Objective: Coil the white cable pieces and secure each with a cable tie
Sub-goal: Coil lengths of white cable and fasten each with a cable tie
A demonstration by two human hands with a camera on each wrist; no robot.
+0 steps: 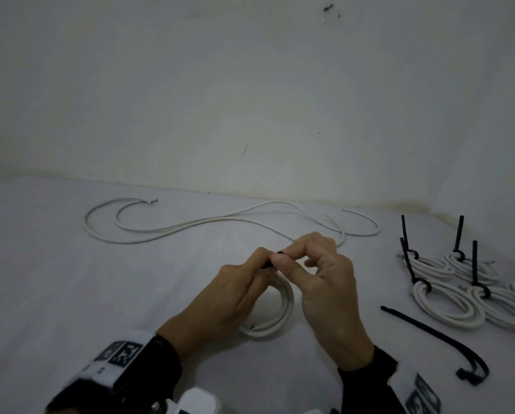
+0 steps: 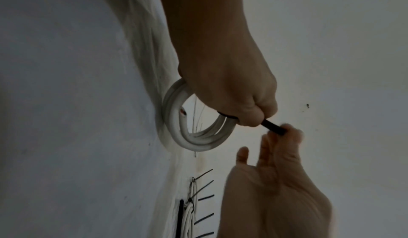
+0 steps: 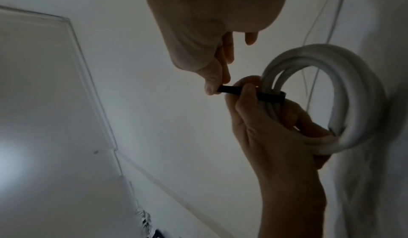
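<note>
Head view: left hand (image 1: pixel 235 289) grips coil (image 1: pixel 283 309), right hand (image 1: pixel 325 279) seemingly pinches tie (image 3: pixel 229 89)

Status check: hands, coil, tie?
Left hand grips cable coil. Right hand pinches black cable tie tail, looped round coil. Nothing in the way.

White cable coil (image 1: pixel 275 321); black cable tie (image 3: pixel 253 94); white table (image 1: pixel 71 279); black-white wristbands (image 1: pixel 121 357).
</note>
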